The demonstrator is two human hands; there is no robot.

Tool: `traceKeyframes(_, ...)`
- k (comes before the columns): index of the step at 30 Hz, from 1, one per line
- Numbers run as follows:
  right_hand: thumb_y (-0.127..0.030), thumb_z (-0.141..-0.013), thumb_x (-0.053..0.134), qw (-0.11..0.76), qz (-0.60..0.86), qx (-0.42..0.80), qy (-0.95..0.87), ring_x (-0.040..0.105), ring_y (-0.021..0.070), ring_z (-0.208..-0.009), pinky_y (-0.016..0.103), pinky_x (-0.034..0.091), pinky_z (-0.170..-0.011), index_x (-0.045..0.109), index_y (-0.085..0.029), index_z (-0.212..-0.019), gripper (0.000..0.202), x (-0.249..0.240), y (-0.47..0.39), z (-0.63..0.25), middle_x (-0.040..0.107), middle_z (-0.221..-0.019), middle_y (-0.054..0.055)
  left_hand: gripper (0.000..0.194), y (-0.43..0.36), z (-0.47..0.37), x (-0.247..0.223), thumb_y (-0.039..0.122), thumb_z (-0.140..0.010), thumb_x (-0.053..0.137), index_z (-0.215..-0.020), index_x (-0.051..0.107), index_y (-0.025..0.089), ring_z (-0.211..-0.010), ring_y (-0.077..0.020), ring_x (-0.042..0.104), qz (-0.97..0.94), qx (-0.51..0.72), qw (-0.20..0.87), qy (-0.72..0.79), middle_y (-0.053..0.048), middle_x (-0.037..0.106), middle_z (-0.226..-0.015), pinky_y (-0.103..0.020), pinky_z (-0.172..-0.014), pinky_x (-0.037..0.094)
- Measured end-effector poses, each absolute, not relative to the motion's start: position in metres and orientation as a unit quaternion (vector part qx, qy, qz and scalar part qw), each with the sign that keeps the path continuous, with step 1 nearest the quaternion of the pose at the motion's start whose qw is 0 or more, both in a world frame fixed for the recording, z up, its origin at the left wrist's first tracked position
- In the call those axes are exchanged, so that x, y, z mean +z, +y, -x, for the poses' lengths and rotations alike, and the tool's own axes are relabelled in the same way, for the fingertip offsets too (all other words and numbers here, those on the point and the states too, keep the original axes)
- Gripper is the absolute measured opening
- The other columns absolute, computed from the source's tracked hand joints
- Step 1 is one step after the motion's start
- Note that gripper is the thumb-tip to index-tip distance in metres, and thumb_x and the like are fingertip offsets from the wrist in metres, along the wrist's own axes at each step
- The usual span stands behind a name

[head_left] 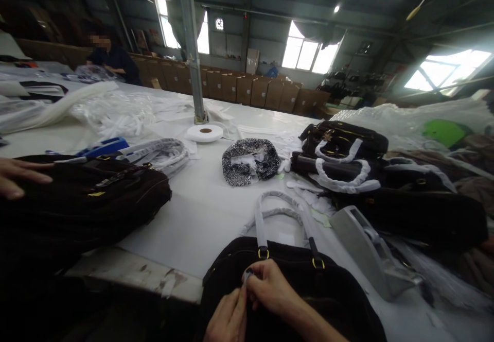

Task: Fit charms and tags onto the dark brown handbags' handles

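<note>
Over a black bag [328, 293], your right hand [268, 285] pinches a small grey piece [247, 274] beside your left hand [227, 315], whose grip is hidden, as distant cartons [244, 89] show illegible markings.

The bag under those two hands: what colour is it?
Near-black; the bag shows in the head view.

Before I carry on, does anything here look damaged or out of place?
Yes: the table's front edge, left of the near bag, looks damaged, its white surface broken by brown patches. Pale scraps also lie loose beside the stacked bags, looking untidy.
</note>
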State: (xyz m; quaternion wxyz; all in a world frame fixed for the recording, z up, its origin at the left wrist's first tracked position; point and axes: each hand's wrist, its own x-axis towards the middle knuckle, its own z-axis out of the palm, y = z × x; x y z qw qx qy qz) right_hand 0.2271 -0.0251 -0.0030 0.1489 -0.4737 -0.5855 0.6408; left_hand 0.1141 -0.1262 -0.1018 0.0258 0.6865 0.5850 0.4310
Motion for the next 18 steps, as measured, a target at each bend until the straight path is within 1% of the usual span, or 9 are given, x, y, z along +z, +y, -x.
traceKeyframes(3,-0.021,-0.069,0.049,0.152,0.480,0.595,-0.627,0.051,0.0085,-0.046,0.017,0.041,-0.043,0.059,-0.014,-0.062,0.014,0.000,-0.028,-0.227,0.053,-0.053,-0.002,0.032,-0.128,-0.116,-0.109,0.013,-0.087,0.046,-0.114,0.063,0.015,-0.089,-0.0241,0.067,-0.702,0.388,-0.029,0.597,-0.017,0.070,-0.102,-0.033,-0.077,0.056)
traceKeyframes(5,-0.021,-0.069,0.055,0.174,0.487,0.548,-0.658,0.051,0.0087,-0.049,0.016,0.040,-0.044,0.060,-0.014,-0.061,0.012,0.000,-0.030,-0.228,0.054,-0.054,-0.002,0.030,-0.129,-0.116,-0.105,0.014,-0.086,0.048,-0.110,0.065,0.016,-0.089,-0.0242,0.067,-0.704,0.389,-0.051,0.591,-0.016,0.070,-0.102,-0.033,-0.078,0.056)
traceKeyframes(6,-0.022,-0.070,0.056,0.181,0.486,0.543,-0.661,0.050,0.0086,-0.048,0.016,0.039,-0.043,0.061,-0.013,-0.062,0.013,0.000,-0.031,-0.229,0.053,-0.054,-0.002,0.028,-0.128,-0.114,-0.100,0.015,-0.086,0.050,-0.109,0.065,0.017,-0.089,-0.0233,0.067,-0.704,0.401,-0.039,0.585,-0.014,0.071,-0.101,-0.032,-0.080,0.056)
traceKeyframes(8,-0.027,-0.075,0.054,0.184,0.467,0.584,-0.638,0.048,0.0078,-0.043,0.016,0.038,-0.040,0.062,-0.013,-0.067,0.017,-0.003,-0.032,-0.232,0.053,-0.052,-0.002,0.026,-0.126,-0.110,-0.085,0.020,-0.085,0.053,-0.108,0.065,0.019,-0.088,-0.0197,0.069,-0.672,0.432,0.052,0.600,-0.009,0.072,-0.099,-0.025,-0.079,0.055)
traceKeyframes(10,-0.031,-0.078,0.053,0.192,0.432,0.634,-0.612,0.046,0.0069,-0.040,0.017,0.039,-0.038,0.063,-0.013,-0.072,0.021,-0.005,-0.031,-0.236,0.052,-0.052,-0.003,0.025,-0.121,-0.105,-0.066,0.028,-0.085,0.053,-0.106,0.066,0.021,-0.082,-0.0164,0.069,-0.597,0.451,0.206,0.630,-0.004,0.074,-0.092,-0.018,-0.073,0.055)
traceKeyframes(11,-0.032,-0.078,0.055,0.204,0.417,0.647,-0.605,0.045,0.0066,-0.040,0.017,0.040,-0.038,0.063,-0.012,-0.073,0.022,-0.005,-0.030,-0.237,0.052,-0.052,-0.003,0.025,-0.118,-0.104,-0.055,0.032,-0.085,0.053,-0.103,0.067,0.021,-0.079,-0.0157,0.069,-0.556,0.454,0.278,0.638,-0.003,0.074,-0.088,-0.017,-0.070,0.055)
traceKeyframes(13,-0.033,-0.077,0.058,0.228,0.402,0.658,-0.595,0.045,0.0061,-0.041,0.016,0.040,-0.038,0.063,-0.012,-0.071,0.023,-0.002,-0.029,-0.239,0.051,-0.052,-0.003,0.027,-0.111,-0.102,-0.036,0.039,-0.084,0.054,-0.095,0.070,0.020,-0.075,-0.0162,0.067,-0.502,0.459,0.383,0.625,-0.003,0.072,-0.080,-0.018,-0.068,0.053)
traceKeyframes(15,-0.035,-0.077,0.060,0.245,0.398,0.663,-0.585,0.043,0.0057,-0.040,0.016,0.039,-0.037,0.062,-0.011,-0.068,0.025,0.005,-0.028,-0.238,0.050,-0.050,-0.003,0.030,-0.104,-0.102,-0.021,0.043,-0.082,0.054,-0.088,0.071,0.019,-0.076,-0.0173,0.066,-0.484,0.459,0.452,0.592,-0.003,0.070,-0.077,-0.021,-0.070,0.052)
traceKeyframes(18,-0.037,-0.077,0.061,0.271,0.399,0.656,-0.580,0.043,0.0056,-0.040,0.016,0.039,-0.037,0.062,-0.011,-0.066,0.028,0.014,-0.027,-0.233,0.049,-0.049,-0.003,0.033,-0.096,-0.098,-0.005,0.043,-0.084,0.052,-0.091,0.069,0.017,-0.079,-0.0186,0.064,-0.472,0.445,0.513,0.563,-0.005,0.071,-0.083,-0.023,-0.073,0.050)
